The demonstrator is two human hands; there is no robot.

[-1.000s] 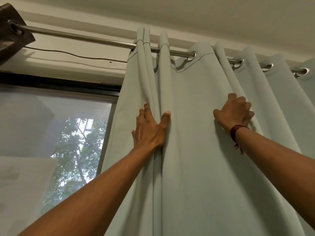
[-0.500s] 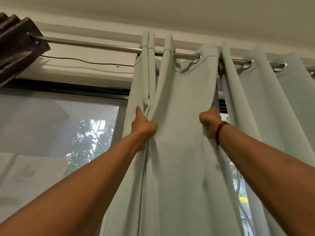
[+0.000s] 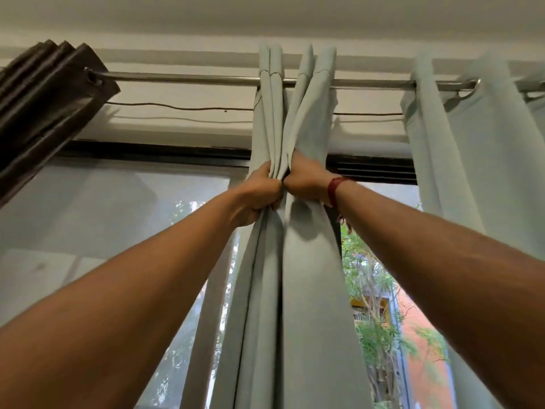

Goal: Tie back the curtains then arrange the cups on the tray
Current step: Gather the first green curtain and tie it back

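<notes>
The fingers [image 3: 265, 172] of the left hand [image 3: 256, 193] are curled tight round the gathered folds of the pale grey-green eyelet curtain [image 3: 298, 290]; the right hand [image 3: 305, 180], knuckle to knuckle at its three o'clock, clamps the same bundle, with its fingertips hidden behind the cloth; both grips sit high on the curtain, below the polished steel curtain rod [image 3: 182, 78] at twelve o'clock; the likeliest trouble is a hard downward or sideways tug that loads the eyelets and the rod's mounts, or one fist letting go so the folds fan out before they are bound; nothing to tie with is in view, so one hand would probably have to leave the bundle to fetch it; the red thread wristband [image 3: 334, 187] could snag loose fabric; bare rod runs toward ten o'clock as far as the dark brown pleated curtain [image 3: 44, 93], and toward two o'clock to more of the same pale cloth [image 3: 472, 160], which hangs apart from the bundle; the black window frame [image 3: 147, 150] lies behind; both forearms fill the space toward six o'clock.
</notes>
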